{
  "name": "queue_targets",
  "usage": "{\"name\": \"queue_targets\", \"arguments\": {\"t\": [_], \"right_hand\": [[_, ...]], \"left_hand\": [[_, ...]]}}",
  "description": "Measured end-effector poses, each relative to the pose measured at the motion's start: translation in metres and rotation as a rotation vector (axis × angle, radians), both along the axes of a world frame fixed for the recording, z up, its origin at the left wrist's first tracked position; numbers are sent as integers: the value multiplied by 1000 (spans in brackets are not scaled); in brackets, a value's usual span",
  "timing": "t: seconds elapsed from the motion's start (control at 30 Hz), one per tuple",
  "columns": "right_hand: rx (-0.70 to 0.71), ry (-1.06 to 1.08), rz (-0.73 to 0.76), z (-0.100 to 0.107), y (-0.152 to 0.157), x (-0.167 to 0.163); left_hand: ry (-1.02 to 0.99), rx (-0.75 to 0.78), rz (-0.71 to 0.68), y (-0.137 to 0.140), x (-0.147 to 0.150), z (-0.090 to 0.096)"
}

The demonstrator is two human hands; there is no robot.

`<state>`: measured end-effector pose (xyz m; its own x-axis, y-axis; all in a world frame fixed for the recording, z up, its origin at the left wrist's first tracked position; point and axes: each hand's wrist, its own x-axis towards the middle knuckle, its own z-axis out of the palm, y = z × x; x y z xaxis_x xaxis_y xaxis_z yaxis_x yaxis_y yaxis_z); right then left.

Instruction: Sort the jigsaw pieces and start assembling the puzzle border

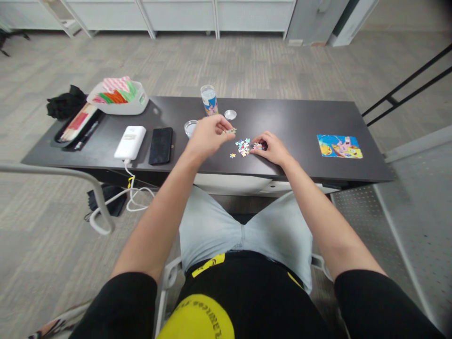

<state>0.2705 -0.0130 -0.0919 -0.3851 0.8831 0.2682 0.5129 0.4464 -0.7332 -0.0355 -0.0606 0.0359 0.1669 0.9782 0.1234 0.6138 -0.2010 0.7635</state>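
My left hand (pixel 209 133) is raised a little above the dark table (pixel 293 120) and pinches a small puzzle piece (pixel 231 131) between thumb and fingers. My right hand (pixel 271 147) rests on the tabletop with its fingertips on a few puzzle pieces (pixel 257 146). Between the two hands lies a small heap of loose colourful puzzle pieces (pixel 242 147). A clear tube (pixel 209 100) with a cartoon label stands upright just behind my left hand, and its round lid (pixel 230 114) lies beside it.
A cartoon picture card (pixel 339 146) lies at the table's right. A small clear dish (pixel 190 127), black phone (pixel 161 145), white power bank (pixel 130 142) with cable, a black pen tray (pixel 76 127) and a white basket (pixel 120 98) stand at the left. A chair armrest (pixel 63 175) curves at the left.
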Motion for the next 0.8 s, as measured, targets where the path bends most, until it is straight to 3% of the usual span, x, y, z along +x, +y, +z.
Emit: {"name": "queue_targets", "arguments": {"t": [0.13, 0.23, 0.43, 0.8], "right_hand": [[15, 6, -18, -2, -1, 0], [21, -8, -45, -2, -1, -1], [40, 4, -46, -3, -3, -1], [40, -6, -79, -3, -5, -3]], "left_hand": [[-20, 81, 132, 4, -50, 44], [52, 3, 194, 10, -85, 59], [234, -45, 192, 27, -111, 58], [242, -73, 172, 33, -99, 64]]}}
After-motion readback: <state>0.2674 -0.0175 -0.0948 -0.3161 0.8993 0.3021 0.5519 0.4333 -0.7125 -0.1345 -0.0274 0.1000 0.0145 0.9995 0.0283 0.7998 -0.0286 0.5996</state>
